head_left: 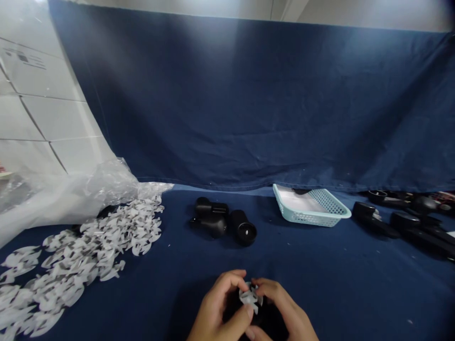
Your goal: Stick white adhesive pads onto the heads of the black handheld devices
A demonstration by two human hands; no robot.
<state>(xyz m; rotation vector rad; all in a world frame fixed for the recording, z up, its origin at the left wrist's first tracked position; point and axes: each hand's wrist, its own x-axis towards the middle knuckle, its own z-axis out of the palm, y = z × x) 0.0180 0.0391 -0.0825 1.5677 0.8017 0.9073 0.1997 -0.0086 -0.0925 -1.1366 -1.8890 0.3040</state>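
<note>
Near the bottom centre, my left hand (220, 308) pinches a small white plastic piece (250, 297) with slots and curved edges between its thumb and fingers. From the other side, my right hand (286, 310) is closed around the same piece, its index fingertip at the upper edge. Below the piece, between my palms, a black part (272, 322) shows; my fingers hide most of it. Beyond my hands lie several black plastic housings, among them a cup-shaped one (244, 228) with its round opening facing me.
A heap of similar white pieces (95, 251) spreads across the left, beside clear plastic wrap (106, 184). A light blue basket (313, 218) stands at the back right. More black parts (377, 222) lie at far right. A dark blue cloth (249, 104) hangs behind.
</note>
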